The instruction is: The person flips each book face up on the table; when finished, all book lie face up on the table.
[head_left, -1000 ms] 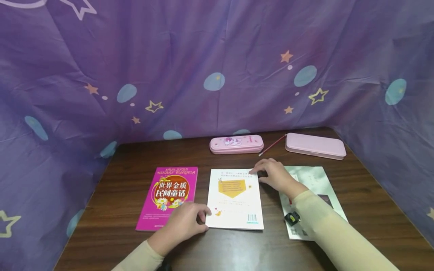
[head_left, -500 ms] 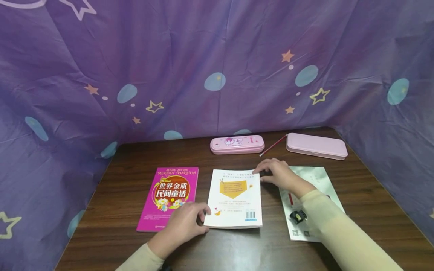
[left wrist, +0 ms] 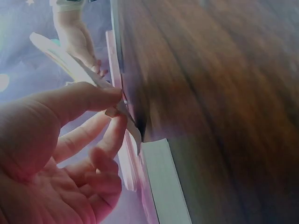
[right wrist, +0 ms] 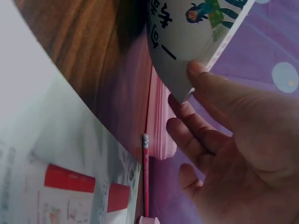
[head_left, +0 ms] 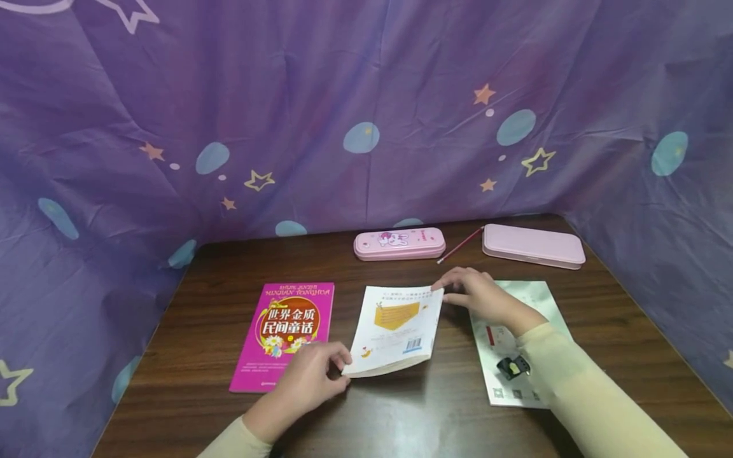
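Above the table (head_left: 366, 420), well short of its far edge, you are pinching the white book (head_left: 392, 334) by opposite corners, left hand (head_left: 306, 378) on the near one, right hand (head_left: 478, 298) on the far, seemingly keeping it from sagging.

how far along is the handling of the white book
Looks done: the white paperback book is raised off the dark brown wooden table. In hand: the bare left hand and bare right hand pinch its opposite corners. Remaining, probably: setting it down, as it is held at a tilt.
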`<state>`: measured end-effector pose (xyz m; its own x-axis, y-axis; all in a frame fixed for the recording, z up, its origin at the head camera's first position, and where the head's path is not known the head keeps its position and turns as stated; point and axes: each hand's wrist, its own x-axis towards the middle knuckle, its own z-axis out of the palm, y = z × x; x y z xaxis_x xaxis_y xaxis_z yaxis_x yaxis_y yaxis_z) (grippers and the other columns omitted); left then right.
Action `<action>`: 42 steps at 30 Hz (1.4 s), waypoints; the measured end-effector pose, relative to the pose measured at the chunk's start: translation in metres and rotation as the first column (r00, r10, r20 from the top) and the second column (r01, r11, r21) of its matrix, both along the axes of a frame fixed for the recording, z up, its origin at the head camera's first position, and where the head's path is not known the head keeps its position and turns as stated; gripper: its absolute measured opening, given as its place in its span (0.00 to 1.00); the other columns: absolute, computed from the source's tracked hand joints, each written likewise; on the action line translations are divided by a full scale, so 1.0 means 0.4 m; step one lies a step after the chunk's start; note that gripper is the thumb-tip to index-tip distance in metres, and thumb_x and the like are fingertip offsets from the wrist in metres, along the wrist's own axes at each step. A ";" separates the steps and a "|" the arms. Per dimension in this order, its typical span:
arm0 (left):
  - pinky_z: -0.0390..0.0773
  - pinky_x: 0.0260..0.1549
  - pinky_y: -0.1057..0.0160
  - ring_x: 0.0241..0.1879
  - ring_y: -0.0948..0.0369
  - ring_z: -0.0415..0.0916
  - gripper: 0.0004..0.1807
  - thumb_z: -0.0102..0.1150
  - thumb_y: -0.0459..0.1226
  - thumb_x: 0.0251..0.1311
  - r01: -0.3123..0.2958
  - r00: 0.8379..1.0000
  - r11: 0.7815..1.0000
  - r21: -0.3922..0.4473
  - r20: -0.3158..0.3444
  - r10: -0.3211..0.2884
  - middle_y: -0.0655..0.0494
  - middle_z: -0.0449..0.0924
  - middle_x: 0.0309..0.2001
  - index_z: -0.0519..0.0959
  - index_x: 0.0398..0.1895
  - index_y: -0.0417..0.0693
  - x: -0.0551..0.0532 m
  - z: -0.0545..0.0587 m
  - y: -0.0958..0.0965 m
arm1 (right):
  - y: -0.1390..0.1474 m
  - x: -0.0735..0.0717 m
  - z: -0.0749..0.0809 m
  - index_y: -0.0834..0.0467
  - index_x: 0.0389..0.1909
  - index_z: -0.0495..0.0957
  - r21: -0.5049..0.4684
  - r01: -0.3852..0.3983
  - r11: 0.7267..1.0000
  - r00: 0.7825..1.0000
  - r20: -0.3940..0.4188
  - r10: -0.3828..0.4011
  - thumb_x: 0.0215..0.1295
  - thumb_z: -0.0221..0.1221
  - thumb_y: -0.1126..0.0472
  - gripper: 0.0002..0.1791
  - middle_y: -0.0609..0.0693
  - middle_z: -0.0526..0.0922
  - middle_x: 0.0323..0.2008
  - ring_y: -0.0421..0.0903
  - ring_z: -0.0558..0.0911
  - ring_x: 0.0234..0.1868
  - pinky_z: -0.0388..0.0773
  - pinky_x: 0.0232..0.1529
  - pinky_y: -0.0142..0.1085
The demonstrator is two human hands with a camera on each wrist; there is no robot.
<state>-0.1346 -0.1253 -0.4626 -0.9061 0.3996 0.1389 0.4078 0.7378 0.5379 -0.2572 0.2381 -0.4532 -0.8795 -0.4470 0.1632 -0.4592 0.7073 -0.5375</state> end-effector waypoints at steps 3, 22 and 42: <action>0.72 0.28 0.70 0.25 0.70 0.70 0.12 0.77 0.32 0.46 -0.024 1.000 0.999 0.045 0.004 0.024 0.63 0.86 0.28 0.84 0.33 0.53 0.002 0.006 -0.007 | -0.001 -0.008 0.003 0.50 0.49 0.88 -0.082 -0.004 0.997 1.000 -0.004 0.004 0.64 0.69 0.60 0.13 0.48 0.86 0.43 0.48 0.78 0.42 0.68 0.47 0.45; 0.71 0.19 0.75 0.18 0.66 0.69 0.14 0.78 0.28 0.44 0.064 0.912 0.929 0.363 -0.399 0.093 0.62 0.74 0.21 0.85 0.33 0.51 0.005 0.026 -0.020 | -0.016 0.011 0.058 0.59 0.49 0.83 -0.484 0.102 0.869 0.993 0.003 -0.115 0.69 0.65 0.63 0.10 0.47 0.86 0.43 0.36 0.82 0.39 0.79 0.40 0.27; 0.69 0.19 0.77 0.19 0.68 0.68 0.14 0.79 0.30 0.47 0.056 0.912 0.929 0.367 -0.397 0.102 0.64 0.76 0.20 0.89 0.37 0.51 0.013 0.028 -0.007 | -0.010 0.010 0.050 0.53 0.47 0.78 -0.281 0.166 0.945 0.986 0.057 -0.156 0.73 0.62 0.58 0.06 0.51 0.84 0.45 0.46 0.79 0.42 0.76 0.44 0.36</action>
<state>-0.1295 -0.1280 -0.4515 -0.7479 0.2291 0.6230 0.6314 0.5351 0.5613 -0.2532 0.2340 -0.4332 -0.9431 -0.2382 0.2319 -0.3300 0.5860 -0.7400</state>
